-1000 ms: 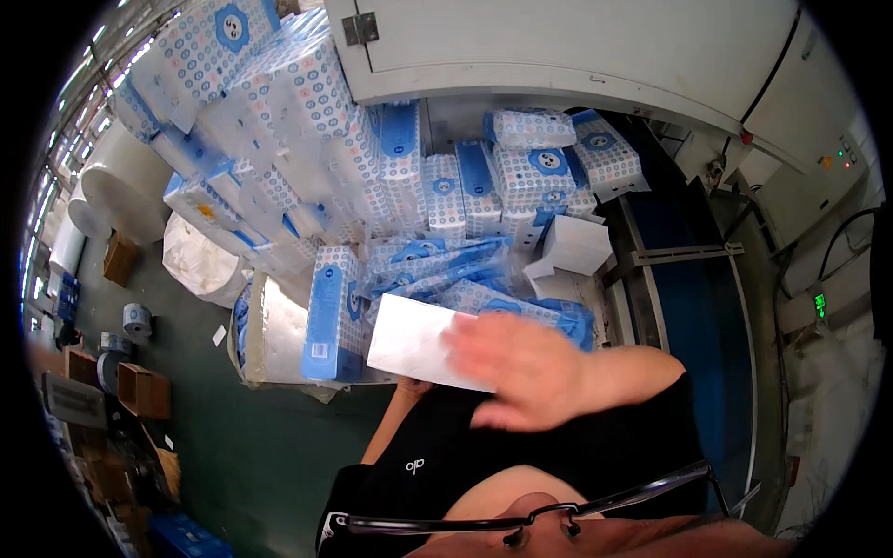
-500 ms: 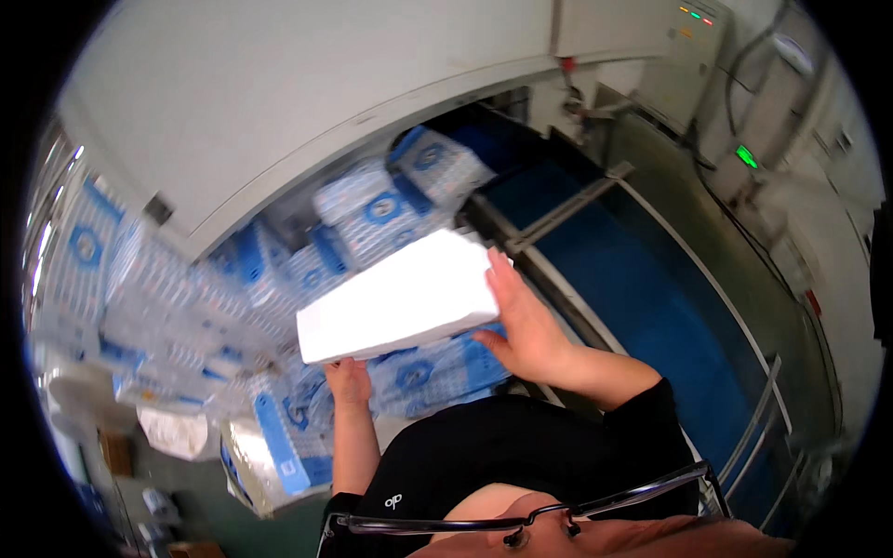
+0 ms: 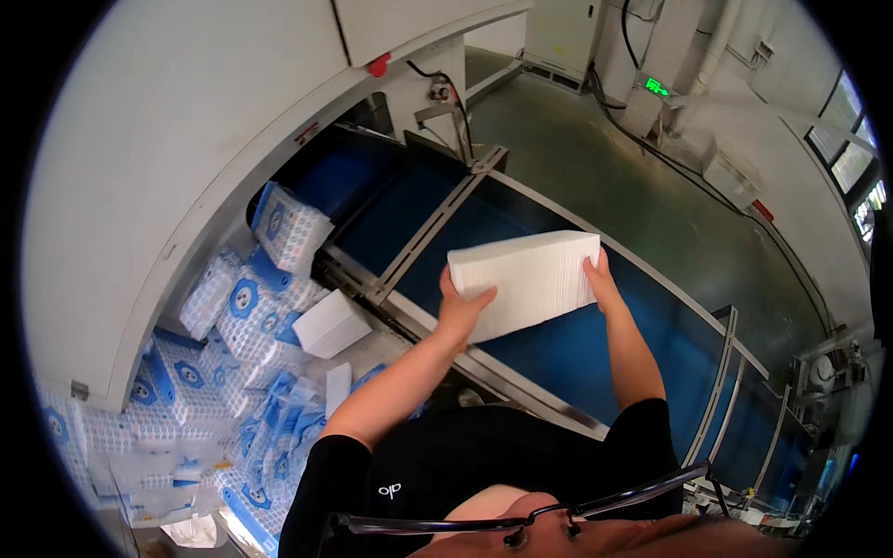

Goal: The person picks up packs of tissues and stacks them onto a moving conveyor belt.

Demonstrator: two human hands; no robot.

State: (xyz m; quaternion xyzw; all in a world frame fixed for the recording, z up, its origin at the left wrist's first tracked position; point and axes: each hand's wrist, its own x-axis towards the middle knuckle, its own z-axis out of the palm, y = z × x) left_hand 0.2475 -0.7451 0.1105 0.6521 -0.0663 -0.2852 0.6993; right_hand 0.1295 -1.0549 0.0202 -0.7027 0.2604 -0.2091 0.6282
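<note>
Between my two hands is a white stack of folded paper tissues [image 3: 530,284], held tilted above the blue conveyor belt [image 3: 651,363]. My left hand [image 3: 460,312] grips its left end, the thumb across the near side. At the other end my right hand [image 3: 603,279] presses with thumb and fingers. Some fingers of both hands are hidden behind the stack. To the left, a second white stack [image 3: 332,324] rests beside a heap of blue-and-white plastic packages [image 3: 251,312], and a smaller white piece [image 3: 338,386] lies below it.
A large white machine housing [image 3: 186,112] overhangs the belt's far end and the packages. Metal rails [image 3: 437,228] frame and cross the belt. Beyond lie a green floor [image 3: 549,139], black cables [image 3: 693,172] and a pale cabinet [image 3: 563,37].
The tissue stack has moved right in both hands, from over the packages to over the conveyor belt, and its long side now faces me. My view has turned right too.
</note>
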